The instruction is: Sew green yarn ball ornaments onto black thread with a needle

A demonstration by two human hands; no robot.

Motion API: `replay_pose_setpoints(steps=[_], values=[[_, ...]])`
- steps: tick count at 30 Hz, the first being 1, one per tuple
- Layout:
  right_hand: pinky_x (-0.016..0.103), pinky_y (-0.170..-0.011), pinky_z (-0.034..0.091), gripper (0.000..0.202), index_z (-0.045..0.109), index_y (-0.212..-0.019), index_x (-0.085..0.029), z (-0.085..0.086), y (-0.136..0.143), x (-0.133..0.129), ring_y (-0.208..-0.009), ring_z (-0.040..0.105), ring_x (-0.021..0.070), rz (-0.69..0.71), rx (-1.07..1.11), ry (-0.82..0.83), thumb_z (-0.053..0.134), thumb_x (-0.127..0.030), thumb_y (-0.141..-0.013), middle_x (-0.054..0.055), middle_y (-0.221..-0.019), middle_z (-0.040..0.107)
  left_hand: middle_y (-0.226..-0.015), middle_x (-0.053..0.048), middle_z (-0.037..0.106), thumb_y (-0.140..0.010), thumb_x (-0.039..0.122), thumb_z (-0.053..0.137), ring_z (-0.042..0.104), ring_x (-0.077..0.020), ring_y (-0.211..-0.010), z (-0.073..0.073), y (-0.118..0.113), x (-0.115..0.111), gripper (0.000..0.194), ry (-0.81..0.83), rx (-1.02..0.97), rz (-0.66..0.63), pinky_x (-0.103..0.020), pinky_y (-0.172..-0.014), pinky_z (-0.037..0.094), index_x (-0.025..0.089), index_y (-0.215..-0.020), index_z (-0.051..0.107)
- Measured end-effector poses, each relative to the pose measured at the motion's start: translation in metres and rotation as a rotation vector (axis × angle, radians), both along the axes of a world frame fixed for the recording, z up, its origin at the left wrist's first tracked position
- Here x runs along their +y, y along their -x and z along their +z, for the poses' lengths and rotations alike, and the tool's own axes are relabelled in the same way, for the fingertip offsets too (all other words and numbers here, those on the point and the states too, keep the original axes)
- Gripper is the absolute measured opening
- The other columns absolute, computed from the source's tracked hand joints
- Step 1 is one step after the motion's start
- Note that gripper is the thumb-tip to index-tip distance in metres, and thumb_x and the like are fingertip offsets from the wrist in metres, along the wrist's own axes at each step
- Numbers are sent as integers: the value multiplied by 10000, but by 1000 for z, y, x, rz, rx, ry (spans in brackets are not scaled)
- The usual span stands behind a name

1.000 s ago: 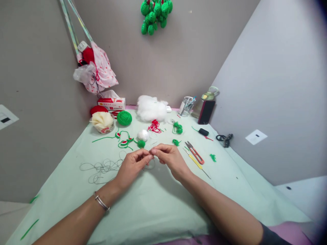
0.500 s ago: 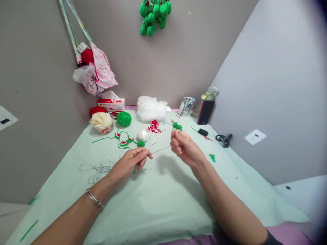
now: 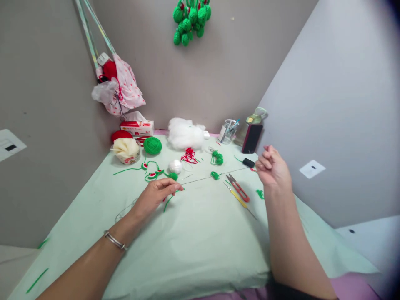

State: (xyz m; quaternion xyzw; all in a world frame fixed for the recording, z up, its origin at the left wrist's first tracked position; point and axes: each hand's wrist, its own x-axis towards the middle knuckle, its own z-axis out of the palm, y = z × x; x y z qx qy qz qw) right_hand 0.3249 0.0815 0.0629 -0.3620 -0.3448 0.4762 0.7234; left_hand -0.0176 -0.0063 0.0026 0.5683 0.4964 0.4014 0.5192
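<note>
A dark thin thread (image 3: 200, 180) runs taut across the table between my two hands. My left hand (image 3: 162, 188), with a silver bangle on its wrist, is closed on a small yarn piece. Most of that piece is hidden; a green yarn tail (image 3: 168, 202) and a bit of red show below the fingers. Raised at the right, my right hand (image 3: 273, 166) is closed with fingers curled on the thread; whether a needle is in it cannot be seen. Behind the line of thread lies a small green crocheted piece (image 3: 215, 175).
Red-handled snips (image 3: 239, 189) and a yellow crochet hook (image 3: 239, 198) lie below the thread. Farther back are a white ball (image 3: 175, 166), green yarn ball (image 3: 152, 145), white stuffing (image 3: 186, 134), glass jar (image 3: 229, 131) and phone (image 3: 252, 138). Loose dark thread (image 3: 123, 211) lies left.
My right hand has moved right and drawn out a longer stretch of thread, uncovering the snips and hook. The loose loops at the left have shrunk. My left hand has hardly moved.
</note>
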Motion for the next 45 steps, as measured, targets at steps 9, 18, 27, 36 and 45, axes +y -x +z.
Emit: replay_pose_setpoints(steps=[9,18,27,36,45], values=[[216,-473,309,432,675,-1193,-188,-22,116,-56,-561,443,70,637,-657,49,739,-401,-822,77,-1025,736,-707,11,586,-857,480,638,479,-164,-708,0,-4,-3,294,-25,85,-41,-284,-686,334,216,-825,763],[239,-489,206,295,685,-773,-148,-23,115,-58,-494,313,66,825,-675,105,745,-435,-798,-65,-523,431,-691,5,553,-868,514,625,430,-143,-663,1,-3,-3,343,26,22,-56,-278,-635,311,208,-869,780],[233,-454,124,264,627,-786,-205,-5,74,-39,-442,112,59,521,-260,19,779,-421,-794,-112,-468,251,-787,-59,655,-932,517,539,500,-162,-713,7,1,-2,414,83,-120,-194,-293,-697,406,203,-912,808],[184,-368,174,232,606,-789,-205,6,35,-20,-399,130,48,250,-120,-65,790,-345,-806,-110,-487,247,-637,-3,508,-873,469,618,445,-149,-635,7,7,1,324,44,-13,-148,-274,-622,345,190,-803,767],[141,-357,243,206,592,-779,-206,9,12,-12,-374,192,31,154,-64,-123,760,-298,-856,-107,-484,283,-614,-10,504,-810,472,645,459,-158,-632,17,6,2,324,13,-123,-25,-289,-642,390,171,-739,741]])
